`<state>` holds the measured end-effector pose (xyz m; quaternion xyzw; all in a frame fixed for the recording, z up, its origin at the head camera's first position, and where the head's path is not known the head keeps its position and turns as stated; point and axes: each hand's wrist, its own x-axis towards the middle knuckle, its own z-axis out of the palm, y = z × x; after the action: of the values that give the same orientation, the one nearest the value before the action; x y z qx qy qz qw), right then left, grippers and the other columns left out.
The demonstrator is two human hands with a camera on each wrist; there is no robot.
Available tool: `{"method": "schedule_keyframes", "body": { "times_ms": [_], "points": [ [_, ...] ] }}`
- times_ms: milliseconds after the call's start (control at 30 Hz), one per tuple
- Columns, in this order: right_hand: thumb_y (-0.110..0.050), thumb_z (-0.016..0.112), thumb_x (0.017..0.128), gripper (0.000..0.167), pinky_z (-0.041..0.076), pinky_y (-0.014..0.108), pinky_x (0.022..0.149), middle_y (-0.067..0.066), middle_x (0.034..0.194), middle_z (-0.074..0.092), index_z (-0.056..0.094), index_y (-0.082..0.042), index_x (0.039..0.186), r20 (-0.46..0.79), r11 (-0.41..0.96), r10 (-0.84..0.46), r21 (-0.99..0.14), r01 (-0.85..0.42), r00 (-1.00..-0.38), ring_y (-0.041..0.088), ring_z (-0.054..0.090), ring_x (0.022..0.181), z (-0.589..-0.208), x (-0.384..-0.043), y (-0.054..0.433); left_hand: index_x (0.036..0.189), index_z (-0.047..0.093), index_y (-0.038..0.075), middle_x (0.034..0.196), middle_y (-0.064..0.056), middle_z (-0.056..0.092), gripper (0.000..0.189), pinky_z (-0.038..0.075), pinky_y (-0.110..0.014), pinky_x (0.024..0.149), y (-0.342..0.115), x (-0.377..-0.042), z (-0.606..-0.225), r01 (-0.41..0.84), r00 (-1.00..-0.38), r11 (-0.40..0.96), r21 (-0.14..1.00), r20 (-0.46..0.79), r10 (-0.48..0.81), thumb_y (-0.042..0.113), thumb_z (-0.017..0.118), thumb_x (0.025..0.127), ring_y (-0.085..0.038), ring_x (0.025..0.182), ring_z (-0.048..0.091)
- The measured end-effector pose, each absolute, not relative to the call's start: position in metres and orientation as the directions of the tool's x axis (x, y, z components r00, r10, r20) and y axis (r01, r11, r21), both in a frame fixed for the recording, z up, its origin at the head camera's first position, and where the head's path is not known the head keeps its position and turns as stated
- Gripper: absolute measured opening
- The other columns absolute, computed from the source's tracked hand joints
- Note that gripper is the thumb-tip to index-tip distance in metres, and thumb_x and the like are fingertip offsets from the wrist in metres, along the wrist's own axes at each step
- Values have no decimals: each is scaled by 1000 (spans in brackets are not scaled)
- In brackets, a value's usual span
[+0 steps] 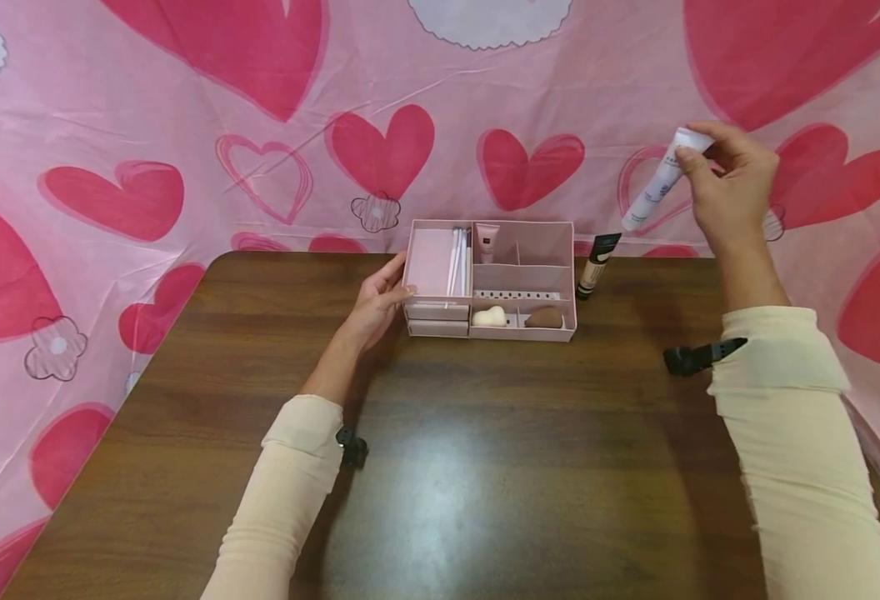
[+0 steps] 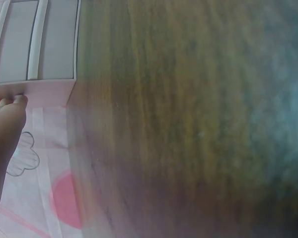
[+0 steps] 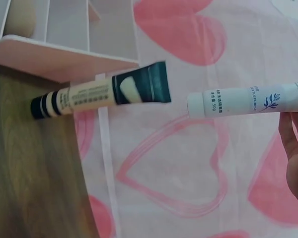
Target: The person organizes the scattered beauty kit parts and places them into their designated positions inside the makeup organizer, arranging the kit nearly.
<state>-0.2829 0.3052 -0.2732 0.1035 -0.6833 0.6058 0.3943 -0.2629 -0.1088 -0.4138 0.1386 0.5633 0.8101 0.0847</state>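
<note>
In the head view my left hand rests against the left side of a pink desktop organizer. Its fingertips also show touching the side panel in the left wrist view. Raised at the right, my right hand pinches a white squeeze tube near its flat end, cap pointing down and left. A beige and black tube stands cap-down on the table, tilted, just right of the organizer. The right wrist view shows the white tube apart from the beige and black tube.
The organizer holds a small pink tube, several slim white sticks, a cream sponge and a brown sponge. Two drawers face front. Behind the wooden table hangs a pink heart-patterned cloth.
</note>
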Motion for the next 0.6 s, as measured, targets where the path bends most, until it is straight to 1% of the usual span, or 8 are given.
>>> {"method": "schedule_keyframes", "body": {
  "times_ms": [133, 233, 300, 367, 533, 600],
  "points": [
    [2, 72, 87, 22, 54, 8, 73, -15, 87, 73, 79, -4, 108, 658, 257, 303, -753, -606, -689, 2, 62, 75, -267, -289, 293, 161, 16, -3, 171, -17, 16, 71, 44, -18, 110, -110, -262, -413, 24, -951, -342, 940, 127, 283, -16, 41, 95, -30, 154, 24],
    [0, 73, 88, 22, 53, 8, 73, -18, 87, 72, 79, -7, 108, 662, 291, 266, -748, -597, -700, 1, 62, 76, -266, -293, 280, 160, 15, -4, 171, -18, 15, 71, 45, -16, 108, -111, -263, -414, 30, -952, -339, 940, 130, 278, -16, 39, 95, -30, 153, 23],
    [-1, 73, 89, 22, 53, 8, 74, -21, 88, 71, 79, -7, 110, 665, 331, 238, -741, -585, -708, -1, 62, 76, -266, -295, 271, 160, 14, -5, 171, -18, 15, 71, 46, -13, 103, -111, -263, -414, 28, -952, -342, 939, 130, 278, -17, 39, 94, -31, 153, 23],
    [-1, 73, 90, 22, 53, 8, 75, -22, 88, 70, 79, -7, 110, 654, 339, 214, -746, -572, -726, -1, 62, 76, -267, -298, 262, 160, 14, -5, 171, -19, 15, 71, 47, -12, 100, -110, -263, -414, 27, -952, -344, 939, 130, 279, -16, 39, 94, -31, 153, 23],
    [0, 73, 89, 22, 53, 9, 75, -20, 88, 70, 79, -8, 108, 594, 306, 163, -790, -532, -788, -1, 63, 77, -273, -306, 242, 160, 15, -5, 171, -19, 15, 71, 46, -15, 106, -110, -263, -414, 30, -952, -343, 939, 131, 275, -16, 39, 94, -31, 154, 22],
    [0, 73, 89, 22, 54, 8, 75, -20, 89, 70, 79, -7, 109, 575, 301, 146, -801, -518, -805, -1, 63, 79, -278, -309, 236, 160, 15, -5, 171, -18, 16, 72, 46, -14, 105, -109, -263, -415, 27, -953, -346, 938, 128, 275, -16, 39, 94, -31, 154, 23]
  ]
}}
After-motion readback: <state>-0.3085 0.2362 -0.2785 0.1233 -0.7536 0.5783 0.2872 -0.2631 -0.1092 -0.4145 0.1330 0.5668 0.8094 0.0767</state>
